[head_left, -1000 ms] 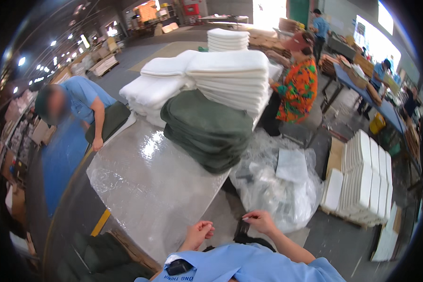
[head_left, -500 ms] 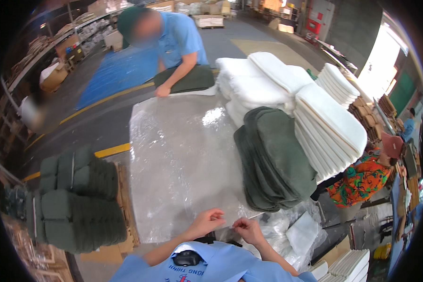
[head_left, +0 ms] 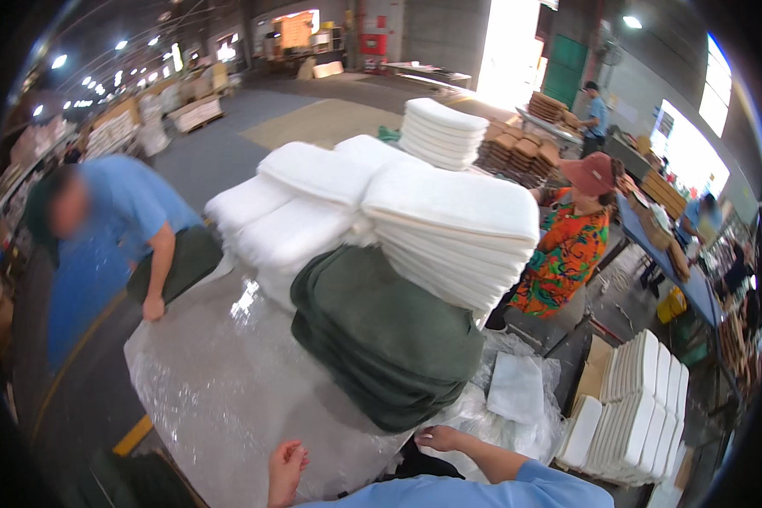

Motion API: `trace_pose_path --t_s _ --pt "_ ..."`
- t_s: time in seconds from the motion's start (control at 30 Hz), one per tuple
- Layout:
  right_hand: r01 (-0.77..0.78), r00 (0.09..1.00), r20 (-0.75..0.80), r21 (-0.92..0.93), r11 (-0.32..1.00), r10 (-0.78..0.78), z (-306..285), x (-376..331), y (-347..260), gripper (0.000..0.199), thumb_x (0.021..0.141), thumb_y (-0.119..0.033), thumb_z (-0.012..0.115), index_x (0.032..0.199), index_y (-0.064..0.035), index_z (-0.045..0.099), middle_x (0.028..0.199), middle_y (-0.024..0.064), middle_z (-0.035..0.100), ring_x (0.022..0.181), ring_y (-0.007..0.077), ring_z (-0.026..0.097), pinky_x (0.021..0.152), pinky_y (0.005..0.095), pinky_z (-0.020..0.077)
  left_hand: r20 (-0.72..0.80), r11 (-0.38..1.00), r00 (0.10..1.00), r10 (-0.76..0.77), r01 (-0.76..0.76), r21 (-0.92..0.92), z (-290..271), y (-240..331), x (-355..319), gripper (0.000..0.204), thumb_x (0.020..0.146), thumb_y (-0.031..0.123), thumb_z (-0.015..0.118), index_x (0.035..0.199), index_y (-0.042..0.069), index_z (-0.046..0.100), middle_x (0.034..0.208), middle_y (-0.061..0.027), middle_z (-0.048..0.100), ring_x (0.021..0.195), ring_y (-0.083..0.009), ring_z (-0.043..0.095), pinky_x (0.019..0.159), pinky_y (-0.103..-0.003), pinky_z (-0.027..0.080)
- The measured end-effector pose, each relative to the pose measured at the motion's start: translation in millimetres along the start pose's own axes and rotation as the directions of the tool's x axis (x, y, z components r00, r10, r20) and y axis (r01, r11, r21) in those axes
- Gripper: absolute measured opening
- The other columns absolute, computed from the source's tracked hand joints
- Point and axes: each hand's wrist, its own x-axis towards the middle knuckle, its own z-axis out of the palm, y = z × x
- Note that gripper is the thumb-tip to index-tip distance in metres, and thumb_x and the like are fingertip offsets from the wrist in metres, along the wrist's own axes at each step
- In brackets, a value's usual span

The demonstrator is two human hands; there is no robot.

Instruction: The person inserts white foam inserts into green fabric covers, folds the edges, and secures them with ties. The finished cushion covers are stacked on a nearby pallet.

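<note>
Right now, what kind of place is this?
Probably a factory or warehouse packing cushions: tall stacks of white cushions and green cushions on a table under clear plastic sheeting, with more stacks on the big concrete floor.

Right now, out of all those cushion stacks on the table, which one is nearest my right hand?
The dark green stack, just above your right hand on the clear plastic sheet. It is the only green one; the white stacks sit behind it.

I see clear plastic bags [head_left: 516, 398] crumpled at lower right of centre, just past my right hand [head_left: 438, 438]. A clear bubble wrap sheet [head_left: 229, 389] spreads over the lower left. Stacked brown cartons [head_left: 516, 151] stand at upper right; more boxes [head_left: 196, 108] sit on pallets upper left.
</note>
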Motion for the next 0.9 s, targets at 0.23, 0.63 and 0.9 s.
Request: trace_pose_path --t_s 0.23,0.63,0.9 --pt "-0.052 0.999 -0.003 0.131 0.990 0.053 -167 -76 62 0.052 0.091 -0.054 0.074 0.110 -0.0053 0.076 0.101 0.0106 0.077 0.087 0.0223 0.074 0.079 0.0378 0.0581 0.038 0.998 0.999 0.008 -0.010 0.070 12 31 54 0.058 0.098 0.026 0.075 0.145 0.000 0.054 0.120 -0.0173 0.070 0.101 -0.0243 0.069 0.091 -0.038 0.057" --pt "0.556 0.400 -0.895 0.409 0.724 0.198 -492 -94 52 0.029 0.106 -0.031 0.064 0.111 -0.0032 0.070 0.085 -0.0021 0.064 0.059 0.0039 0.053 0.050 0.0222 0.0426 0.095 0.928 0.932 0.350 -0.331 -0.172 262 342 269 0.045 0.104 0.035 0.067 0.137 0.004 0.060 0.120 -0.0099 0.067 0.100 -0.0215 0.067 0.084 -0.037 0.056" --pt "0.484 0.586 -0.794 0.502 0.717 0.160 -533 -61 78 0.038 0.104 -0.038 0.067 0.106 -0.0009 0.073 0.080 -0.0035 0.062 0.059 0.0044 0.052 0.049 0.0242 0.0411 0.272 0.998 0.962 0.015 -0.029 0.048 327 403 353 0.067 0.098 0.054 0.070 0.141 0.005 0.055 0.131 -0.0132 0.061 0.105 -0.0301 0.064 0.093 -0.049 0.052"
